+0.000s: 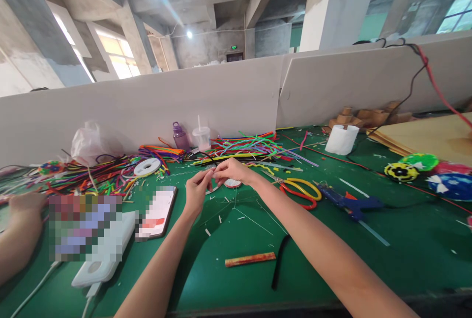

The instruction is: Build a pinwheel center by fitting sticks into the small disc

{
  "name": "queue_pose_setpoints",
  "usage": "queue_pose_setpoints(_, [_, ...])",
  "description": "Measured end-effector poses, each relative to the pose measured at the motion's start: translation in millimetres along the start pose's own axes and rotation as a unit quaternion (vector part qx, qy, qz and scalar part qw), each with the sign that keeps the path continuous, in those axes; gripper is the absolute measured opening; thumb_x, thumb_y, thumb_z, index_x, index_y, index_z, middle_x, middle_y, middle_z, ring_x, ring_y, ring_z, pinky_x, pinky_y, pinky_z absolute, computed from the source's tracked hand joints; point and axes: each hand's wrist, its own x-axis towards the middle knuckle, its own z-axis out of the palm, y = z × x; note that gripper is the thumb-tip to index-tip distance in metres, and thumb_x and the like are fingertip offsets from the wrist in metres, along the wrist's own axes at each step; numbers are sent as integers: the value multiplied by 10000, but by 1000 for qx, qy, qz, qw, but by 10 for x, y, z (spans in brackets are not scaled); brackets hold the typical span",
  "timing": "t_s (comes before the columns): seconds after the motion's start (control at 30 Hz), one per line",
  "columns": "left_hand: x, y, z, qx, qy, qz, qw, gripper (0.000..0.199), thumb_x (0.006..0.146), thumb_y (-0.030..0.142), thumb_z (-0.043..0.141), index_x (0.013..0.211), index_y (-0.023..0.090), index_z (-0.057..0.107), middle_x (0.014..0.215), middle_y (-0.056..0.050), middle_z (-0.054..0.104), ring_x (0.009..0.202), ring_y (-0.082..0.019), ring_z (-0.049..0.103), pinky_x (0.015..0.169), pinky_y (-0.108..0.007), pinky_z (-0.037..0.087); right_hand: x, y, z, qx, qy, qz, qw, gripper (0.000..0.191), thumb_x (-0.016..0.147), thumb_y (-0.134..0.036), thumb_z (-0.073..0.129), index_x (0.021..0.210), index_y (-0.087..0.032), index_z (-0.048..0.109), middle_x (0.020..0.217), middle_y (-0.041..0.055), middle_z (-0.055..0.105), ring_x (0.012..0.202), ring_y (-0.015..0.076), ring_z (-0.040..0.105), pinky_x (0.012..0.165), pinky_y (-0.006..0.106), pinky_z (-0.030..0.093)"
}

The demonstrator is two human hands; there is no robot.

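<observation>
Left hand (198, 184) and right hand (233, 171) meet, fingers pinched narrow, apparently on a thin dark strand (212, 159) showing just beyond the fingertips; fine 2-handed working appears underway, the next move requiring steady pressure.

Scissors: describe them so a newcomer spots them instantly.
On the green table, find the right hand. The scissors lie to its right, between its forearm and the blue glue gun. Unlike the gun, they have two looped handles, one yellow, one red.
</observation>
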Motion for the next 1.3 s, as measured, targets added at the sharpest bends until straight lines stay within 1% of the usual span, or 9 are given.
queue_pose_setpoints(0.3, [8, -1, 2, -5, -1, -7, 1000, 305, 776, 405, 628, 866, 134, 735, 485, 32, 501, 458, -88, 416, 495, -231, 327, -5, 5, 35, 11, 9, 6, 1000, 252, 602, -311, 780, 680, -92, 680, 585, 12, 647, 550, 134, 644, 579, 235, 518])
queue_pose_setpoints(0.47, [-7, 20, 6, 8, 23, -18, 1000, 306, 758, 412, 636, 808, 124, 727, 452, 34, 483, 444, -91, 413, 464, -225, 317, -20, 1, 75, 4, 21, 26, 999, 250, 590, -306, 791, 639, -93, 669, 556, 7, 638, 543, 123, 634, 571, 221, 511])
queue_pose_setpoints(0.57, [-16, 24, 4, 18, 27, -22, 999, 301, 759, 414, 627, 786, 128, 720, 456, 31, 492, 448, -94, 426, 463, -224, 322, -18, 2, 47, -21, 22, 42, 999, 262, 570, -313, 808, 600, -105, 652, 552, 10, 638, 564, 135, 643, 587, 229, 523])
queue_pose_setpoints(0.63, [-15, 23, 0, 25, 28, -17, 999, 297, 762, 417, 620, 765, 135, 714, 459, 32, 490, 453, -96, 427, 471, -226, 328, -14, -4, 4, -24, 19, 47, 998, 260, 594, -330, 795, 605, -114, 649, 572, 20, 647, 586, 147, 653, 605, 245, 538])
queue_pose_setpoints(0.77, [-10, 12, -2, 38, 15, -9, 999, 305, 761, 434, 616, 722, 143, 698, 445, 36, 477, 450, -100, 416, 476, -233, 322, -8, -37, -57, -38, 63, 6, 997, 216, 675, -329, 731, 676, -123, 665, 605, 26, 651, 554, 123, 625, 555, 237, 532])
queue_pose_setpoints(0.87, [-17, 1, 5, 62, -12, -7, 998, 317, 769, 444, 607, 737, 142, 699, 435, 35, 481, 437, -102, 417, 469, -234, 311, -7, -61, -44, -57, 68, -32, 996, 171, 700, -289, 690, 744, -124, 679, 640, 25, 655, 544, 104, 595, 478, 196, 484])
queue_pose_setpoints(1.07, [-43, 17, 20, 99, -28, -5, 995, 326, 788, 448, 584, 712, 147, 682, 424, 34, 490, 427, -104, 426, 465, -231, 310, 7, -52, 1, -93, 68, -52, 992, 117, 694, -235, 649, 680, -119, 649, 602, 1, 632, 403, 58, 501, 394, 176, 400])
queue_pose_setpoints(1.2, [-41, 32, 22, 96, -29, -5, 995, 318, 790, 438, 584, 708, 144, 673, 435, 31, 494, 437, -103, 434, 472, -228, 319, 23, -2, -2, -67, 60, -58, 994, 112, 695, -230, 644, 704, -118, 638, 619, 1, 633, 427, 82, 569, 424, 181, 432])
queue_pose_setpoints(1.3, [-35, 39, 22, 89, -33, -11, 995, 309, 778, 437, 597, 711, 145, 674, 438, 30, 496, 437, -103, 434, 468, -226, 321, 30, 23, -4, -43, 72, -59, 995, 126, 695, -242, 658, 716, -120, 636, 607, 2, 631, 482, 109, 617, 458, 185, 451])
